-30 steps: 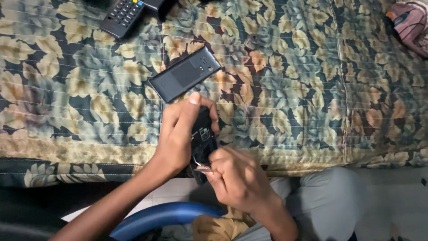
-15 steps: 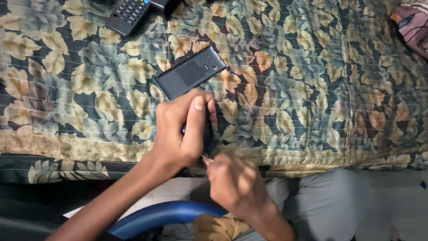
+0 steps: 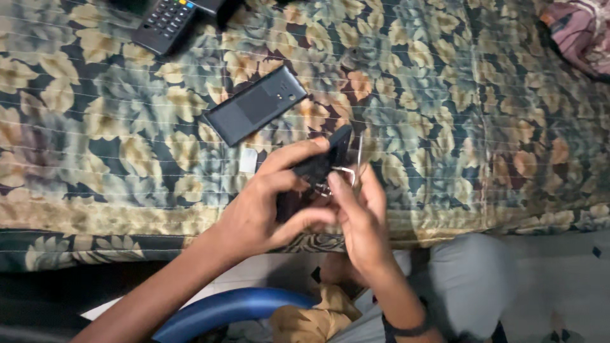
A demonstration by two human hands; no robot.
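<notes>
A small black phone (image 3: pixel 321 168) is held up just above the edge of the flowery bedspread (image 3: pixel 445 114). The left hand (image 3: pixel 267 206) wraps its fingers tight around the phone. The right hand (image 3: pixel 359 216) pinches thin metal tweezers (image 3: pixel 352 166) against the phone. A flat black back cover (image 3: pixel 256 105) lies on the bedspread near the hands. A black remote (image 3: pixel 162 24) lies farther away, by the top edge.

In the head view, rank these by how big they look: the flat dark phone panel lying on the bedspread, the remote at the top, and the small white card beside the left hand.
1. Flat dark phone panel, fully visible, looks largest.
2. Remote, cut off by the frame's top edge, so its true rank against the panel is unsure.
3. Small white card, clearly smallest.
</notes>
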